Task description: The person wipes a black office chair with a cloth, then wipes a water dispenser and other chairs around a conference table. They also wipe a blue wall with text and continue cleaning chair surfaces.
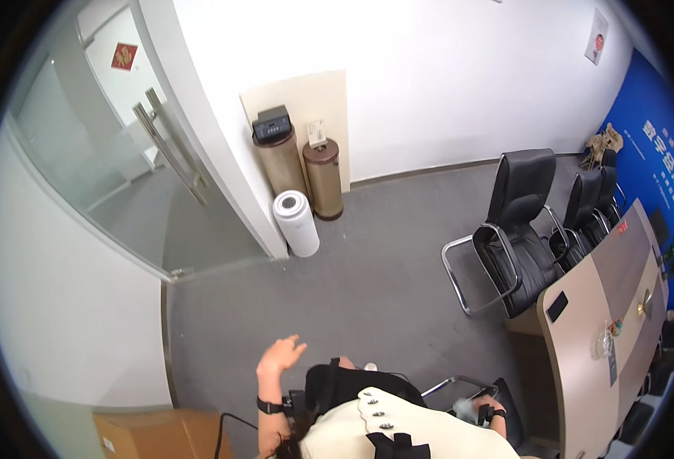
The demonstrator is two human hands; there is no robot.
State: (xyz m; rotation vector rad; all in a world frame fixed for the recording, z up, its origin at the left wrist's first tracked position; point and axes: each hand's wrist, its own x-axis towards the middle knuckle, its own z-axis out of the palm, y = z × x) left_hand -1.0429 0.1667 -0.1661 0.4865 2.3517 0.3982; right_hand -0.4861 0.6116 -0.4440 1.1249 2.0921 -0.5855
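Note:
My left hand [282, 354] reaches out over the grey floor with its fingers apart and nothing in them. A black strap with a small device [292, 404] sits on that wrist. At my right side, my right hand [486, 403] is closed on a pale, crumpled, translucent thing [464, 409], too blurred to name. A black device on a strap [490, 414] is on this wrist too. Close beside the right hand is a black chair [511, 401] with a chrome frame, partly hidden by my body.
A wooden table [578, 338] carries a phone [557, 307] and a glass dish [602, 346]. Black armchairs [515, 258] line it. Ahead stand a white cylinder [298, 226] and two brown tanks [323, 181]. A glass door [113, 172] and cardboard box [159, 436] are left.

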